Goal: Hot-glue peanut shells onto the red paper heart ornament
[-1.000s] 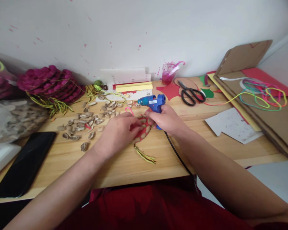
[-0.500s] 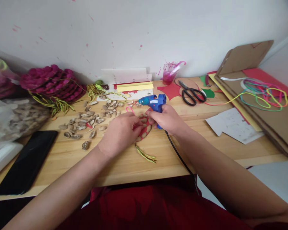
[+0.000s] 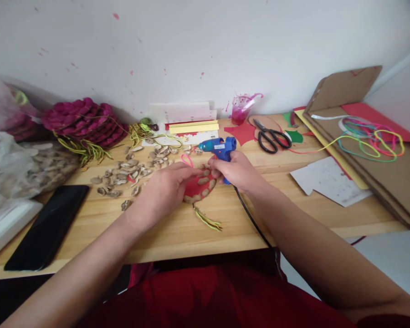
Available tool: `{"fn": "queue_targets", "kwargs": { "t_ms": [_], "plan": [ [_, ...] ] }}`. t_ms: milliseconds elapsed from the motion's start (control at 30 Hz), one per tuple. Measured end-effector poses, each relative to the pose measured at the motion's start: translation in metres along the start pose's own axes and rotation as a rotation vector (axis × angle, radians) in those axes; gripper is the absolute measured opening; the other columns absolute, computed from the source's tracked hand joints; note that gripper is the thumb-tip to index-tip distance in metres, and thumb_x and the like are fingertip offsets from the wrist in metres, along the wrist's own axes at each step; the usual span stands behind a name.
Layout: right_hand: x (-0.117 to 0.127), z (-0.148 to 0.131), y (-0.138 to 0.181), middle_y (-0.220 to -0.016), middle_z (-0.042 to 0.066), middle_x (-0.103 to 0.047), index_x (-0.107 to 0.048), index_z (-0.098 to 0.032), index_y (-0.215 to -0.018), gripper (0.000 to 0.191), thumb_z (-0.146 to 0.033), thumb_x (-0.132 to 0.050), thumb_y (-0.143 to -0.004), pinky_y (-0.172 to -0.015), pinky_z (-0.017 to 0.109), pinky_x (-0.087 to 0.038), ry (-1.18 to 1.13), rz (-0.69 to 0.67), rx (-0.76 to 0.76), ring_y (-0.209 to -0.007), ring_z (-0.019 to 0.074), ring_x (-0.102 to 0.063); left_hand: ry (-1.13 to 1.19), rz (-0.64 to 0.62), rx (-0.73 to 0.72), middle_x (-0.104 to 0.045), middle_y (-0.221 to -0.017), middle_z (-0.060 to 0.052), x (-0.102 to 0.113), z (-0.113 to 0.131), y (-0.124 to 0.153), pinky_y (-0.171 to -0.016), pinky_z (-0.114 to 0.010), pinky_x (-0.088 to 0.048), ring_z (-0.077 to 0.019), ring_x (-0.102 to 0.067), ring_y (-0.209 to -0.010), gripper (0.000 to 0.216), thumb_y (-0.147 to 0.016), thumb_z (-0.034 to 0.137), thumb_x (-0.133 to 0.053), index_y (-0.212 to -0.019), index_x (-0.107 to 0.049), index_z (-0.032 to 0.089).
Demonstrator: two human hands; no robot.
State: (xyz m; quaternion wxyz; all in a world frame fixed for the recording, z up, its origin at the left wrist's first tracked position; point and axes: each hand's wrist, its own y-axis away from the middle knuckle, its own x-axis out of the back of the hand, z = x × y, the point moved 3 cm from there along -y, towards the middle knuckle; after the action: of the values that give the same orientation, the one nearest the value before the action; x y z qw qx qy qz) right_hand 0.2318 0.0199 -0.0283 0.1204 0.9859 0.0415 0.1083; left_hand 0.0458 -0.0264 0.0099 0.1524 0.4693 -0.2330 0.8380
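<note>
My right hand [image 3: 237, 172] is wrapped round a blue hot glue gun [image 3: 220, 146], whose nozzle points left. My right fingertips also reach the edge of a red round piece [image 3: 194, 186] with peanut shells [image 3: 203, 181] set along its rim and in from it. Over the left part of that piece lies my left hand [image 3: 169, 184], fingers stretched out, the tips at the shells near its top. A pink loop [image 3: 187, 159] sticks out at the top and a yellow-green tassel [image 3: 207, 221] hangs from the bottom. My left hand hides part of the piece.
Loose peanut shells [image 3: 123, 171] lie left, near a black phone [image 3: 48, 228] and a bag of peanuts [image 3: 51, 161]. Behind stand stacked magenta pieces [image 3: 85, 120] and a cup of pink liquid [image 3: 241, 109]. Scissors [image 3: 271, 136], paper scraps and cardboard [image 3: 379, 168] are right; the gun's cord [image 3: 251, 214] trails forward.
My left hand has shifted left and its fingers have straightened, baring more of the red piece. My right hand still holds the glue gun. The view has moved slightly.
</note>
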Motion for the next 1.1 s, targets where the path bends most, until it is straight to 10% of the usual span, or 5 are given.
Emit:
{"fn": "queue_targets", "kwargs": {
  "t_ms": [300, 1100],
  "plan": [
    [0.0, 0.004, -0.002, -0.064, 0.002, -0.067, -0.067, -0.02, -0.075, 0.009, -0.027, -0.071, -0.08, -0.048, 0.027, -0.051, 0.002, 0.011, 0.023, -0.057, 0.0172, -0.064, -0.379, 0.004, -0.124, -0.069, -0.118, -0.019, -0.034, 0.029, 0.015, -0.1, -0.052, -0.056, -0.0308, -0.063, -0.109, 0.035, -0.102, 0.013, -0.046, -0.127, -0.069, 0.011],
    [0.0, 0.001, 0.001, -0.057, 0.001, -0.066, -0.069, -0.019, -0.073, 0.012, -0.027, -0.072, -0.081, -0.045, 0.025, -0.047, -0.008, 0.025, -0.003, -0.051, 0.0151, -0.06, -0.585, -0.076, -0.078, -0.069, -0.098, -0.013, -0.04, 0.04, 0.009, -0.086, -0.045, -0.057, -0.0304, -0.065, -0.098, 0.024, -0.102, 0.013, -0.049, -0.111, -0.071, 0.011]
  ]
}}
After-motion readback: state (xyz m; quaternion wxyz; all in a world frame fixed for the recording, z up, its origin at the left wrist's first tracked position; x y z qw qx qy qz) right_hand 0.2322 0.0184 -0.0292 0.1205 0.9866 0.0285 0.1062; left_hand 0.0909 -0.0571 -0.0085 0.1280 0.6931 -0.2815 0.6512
